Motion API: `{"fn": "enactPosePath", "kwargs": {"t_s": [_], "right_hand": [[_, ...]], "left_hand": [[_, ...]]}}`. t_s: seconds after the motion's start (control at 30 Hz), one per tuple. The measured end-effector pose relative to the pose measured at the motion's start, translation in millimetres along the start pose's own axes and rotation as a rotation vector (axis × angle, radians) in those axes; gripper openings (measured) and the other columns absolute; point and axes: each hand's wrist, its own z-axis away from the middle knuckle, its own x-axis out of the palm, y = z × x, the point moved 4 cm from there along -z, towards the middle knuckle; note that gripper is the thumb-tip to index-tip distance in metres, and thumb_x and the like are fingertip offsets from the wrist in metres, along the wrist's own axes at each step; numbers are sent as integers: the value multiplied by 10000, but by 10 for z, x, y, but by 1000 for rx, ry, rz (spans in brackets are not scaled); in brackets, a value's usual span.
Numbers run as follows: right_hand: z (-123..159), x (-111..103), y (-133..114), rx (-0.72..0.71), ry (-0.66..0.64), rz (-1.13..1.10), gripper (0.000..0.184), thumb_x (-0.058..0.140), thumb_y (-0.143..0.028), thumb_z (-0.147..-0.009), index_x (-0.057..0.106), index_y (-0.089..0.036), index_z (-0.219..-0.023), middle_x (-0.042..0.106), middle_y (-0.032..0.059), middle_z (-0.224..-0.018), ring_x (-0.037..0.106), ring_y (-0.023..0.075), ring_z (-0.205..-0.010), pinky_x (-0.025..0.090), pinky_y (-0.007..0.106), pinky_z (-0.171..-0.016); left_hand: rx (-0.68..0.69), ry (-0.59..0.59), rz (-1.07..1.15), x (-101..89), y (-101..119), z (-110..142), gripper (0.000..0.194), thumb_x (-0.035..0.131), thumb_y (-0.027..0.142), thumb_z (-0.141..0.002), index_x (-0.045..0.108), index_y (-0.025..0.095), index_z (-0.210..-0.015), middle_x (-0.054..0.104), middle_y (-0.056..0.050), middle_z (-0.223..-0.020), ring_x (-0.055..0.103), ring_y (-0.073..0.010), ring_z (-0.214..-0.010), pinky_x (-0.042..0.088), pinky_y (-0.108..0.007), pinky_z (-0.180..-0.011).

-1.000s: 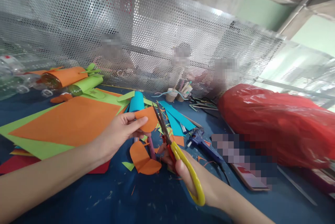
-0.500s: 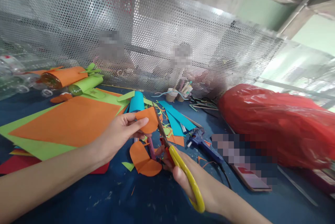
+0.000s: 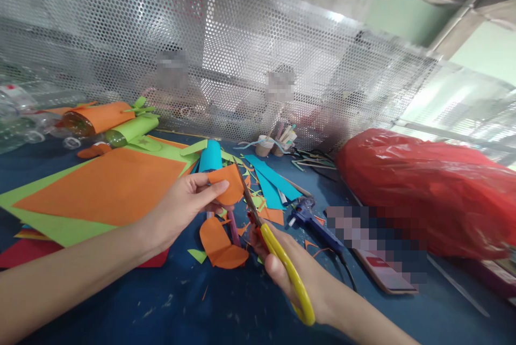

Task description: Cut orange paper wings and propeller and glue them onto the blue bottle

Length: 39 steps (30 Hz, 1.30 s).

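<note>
Scissors (image 3: 277,245): blades parted a second ago, now drawn together along right edge of orange paper piece (image 3: 234,190). Orange-wrapped bottle (image 3: 108,117) at left, near far edge of worktop (image 3: 141,304); orange sheet (image 3: 116,184) nearer. Left hand (image 3: 189,198) pinches the piece above worktop, thumb uppermost. Orange cutout (image 3: 217,243) lies below. Right hand (image 3: 309,271) grips the scissors by their handles. Blue glue gun (image 3: 320,229) just beyond, then phone (image 3: 387,274); red bag (image 3: 423,189) along worktop's far edge.
</note>
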Motion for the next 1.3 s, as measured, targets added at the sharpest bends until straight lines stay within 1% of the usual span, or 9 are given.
{"fn": "enactPosePath", "kwargs": {"t_s": [0.07, 0.27, 0.37, 0.6, 0.77, 0.9, 1.1, 1.3], "right_hand": [[-2, -2, -8, -2, 6, -11, 556, 229, -718, -897, 424, -198, -885, 452, 1, -762, 369, 141, -616, 335, 264, -545], [0, 6, -10, 3, -4, -47, 551, 249, -714, -898, 424, -193, -858, 406, -17, -744, 328, 127, -606, 304, 250, -524], [2, -3, -7, 14, 11, -35, 566, 265, -729, -886, 429, -189, -842, 408, -16, -734, 325, 128, -613, 297, 250, -524], [-22, -20, -45, 44, 30, -46, 598, 279, -758, -861, 436, -183, -815, 418, -13, -722, 328, 125, -604, 303, 251, -525], [-21, -7, 22, 88, 44, 8, 637, 254, -795, -831, 424, -183, -775, 409, -20, -691, 319, 118, -581, 273, 252, -499], [-23, 8, 55, 59, 45, -2, 627, 243, -786, -841, 414, -188, -758, 403, -27, -687, 311, 112, -572, 275, 246, -494], [-19, 11, 40, 57, 42, -18, 615, 251, -770, -853, 414, -184, -763, 388, -32, -696, 294, 109, -582, 267, 243, -495], [-15, 13, 35, 28, 47, -25, 596, 256, -755, -867, 390, -191, -731, 369, -40, -678, 272, 109, -580, 259, 246, -500]], "left_hand": [[7, -3, 0, -1, 2, 2, 179, 703, 378, -795, 723, 200, -806, 749, -7, -758, 643, -125, -647, 481, -234, -629], [0, 5, 15, -1, -9, 12, 166, 700, 363, -799, 725, 200, -820, 755, -9, -791, 659, -128, -677, 498, -234, -651], [0, 8, 11, -7, -19, 9, 173, 690, 363, -808, 726, 196, -832, 755, -18, -778, 660, -134, -684, 499, -237, -646], [10, -7, 25, -7, -19, -2, 154, 690, 351, -813, 733, 206, -842, 762, -18, -821, 659, -128, -688, 496, -231, -649], [2, -17, 20, -7, -25, -1, 167, 685, 358, -817, 732, 202, -852, 762, -27, -829, 657, -134, -700, 494, -236, -653], [-7, -17, 7, -16, -36, -11, 184, 677, 370, -822, 731, 196, -850, 761, -35, -836, 654, -137, -696, 485, -236, -638], [-8, -17, 22, -24, -47, -8, 179, 689, 370, -813, 733, 202, -858, 758, -30, -836, 655, -139, -714, 484, -240, -654], [-7, -19, 25, -19, -58, -8, 175, 688, 370, -818, 732, 203, -847, 752, -21, -807, 642, -123, -679, 475, -233, -642]]}}
